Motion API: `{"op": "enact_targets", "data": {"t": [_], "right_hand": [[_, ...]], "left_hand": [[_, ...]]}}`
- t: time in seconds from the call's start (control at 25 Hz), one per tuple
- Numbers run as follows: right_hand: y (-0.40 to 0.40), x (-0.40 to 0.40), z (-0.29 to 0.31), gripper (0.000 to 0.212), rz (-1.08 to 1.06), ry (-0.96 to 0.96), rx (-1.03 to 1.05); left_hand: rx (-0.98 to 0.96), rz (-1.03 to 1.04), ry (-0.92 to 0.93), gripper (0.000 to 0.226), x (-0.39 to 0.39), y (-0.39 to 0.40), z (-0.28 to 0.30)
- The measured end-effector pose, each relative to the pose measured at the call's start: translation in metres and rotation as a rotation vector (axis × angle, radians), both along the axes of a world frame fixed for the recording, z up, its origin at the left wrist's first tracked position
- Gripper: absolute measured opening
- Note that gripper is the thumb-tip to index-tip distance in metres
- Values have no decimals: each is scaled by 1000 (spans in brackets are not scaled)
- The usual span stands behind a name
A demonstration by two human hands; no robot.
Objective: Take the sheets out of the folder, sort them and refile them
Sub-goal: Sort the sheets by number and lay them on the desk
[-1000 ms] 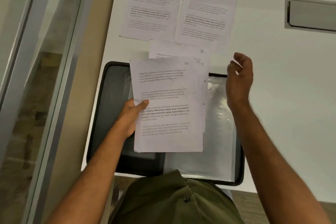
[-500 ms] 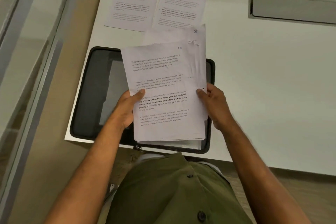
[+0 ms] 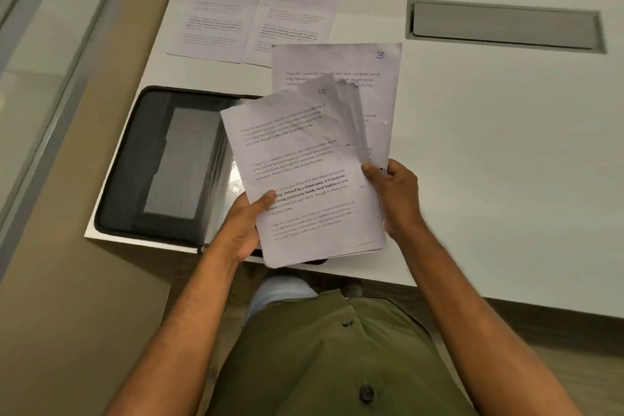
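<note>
While in both hands (image 3: 243,223), sheets (image 3: 304,172).

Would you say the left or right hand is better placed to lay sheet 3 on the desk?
Right. The right hand already pinches sheet 3 at its edge; the left hand grips the stack.

Sheet stack (image 3: 304,179): thin white paper, matt — top sheet creased, upper right edge torn and ragged. Sheet marked 3 (image 3: 337,61), behind it: paper, smoother. Two sheets (image 3: 250,17) at upper centre: flat matt paper. Folder (image 3: 135,159): dark matt cover with a stitched-looking rim; its plastic sleeves (image 3: 233,176) are glossy, catching glare. Desk (image 3: 489,162): smooth white laminate, matt. Cable tray cover (image 3: 503,25), upper right: brushed grey metal. Shirt (image 3: 320,365): olive cloth.
</note>
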State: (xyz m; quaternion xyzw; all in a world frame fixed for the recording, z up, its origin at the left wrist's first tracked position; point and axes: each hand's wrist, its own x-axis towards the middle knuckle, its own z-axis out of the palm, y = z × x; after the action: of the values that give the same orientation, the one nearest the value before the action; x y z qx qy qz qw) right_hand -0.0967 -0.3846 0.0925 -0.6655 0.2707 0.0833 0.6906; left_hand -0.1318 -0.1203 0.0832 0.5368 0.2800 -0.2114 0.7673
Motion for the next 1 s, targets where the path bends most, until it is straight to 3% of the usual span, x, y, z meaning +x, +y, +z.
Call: {"op": "enact_targets", "data": {"t": [0.16, 0.4, 0.76, 0.88, 1.0], "right_hand": [[-9, 18, -1, 32, 5, -26, 12], [-33, 83, -5, 14, -149, -74, -29], [-82, 204, -76, 10, -199, -8, -283], [-83, 234, -88, 38, -175, 12, -420], [-71, 230, -103, 62, 15, -196, -867]], "left_hand": [[42, 43, -20, 29, 9, -11, 1], [72, 63, 1, 39, 70, 4, -5], [59, 94, 70, 36, 115, 20, -32], [81, 69, 110, 35, 119, 23, -39], [74, 76, 146, 32, 128, 30, -45]]}}
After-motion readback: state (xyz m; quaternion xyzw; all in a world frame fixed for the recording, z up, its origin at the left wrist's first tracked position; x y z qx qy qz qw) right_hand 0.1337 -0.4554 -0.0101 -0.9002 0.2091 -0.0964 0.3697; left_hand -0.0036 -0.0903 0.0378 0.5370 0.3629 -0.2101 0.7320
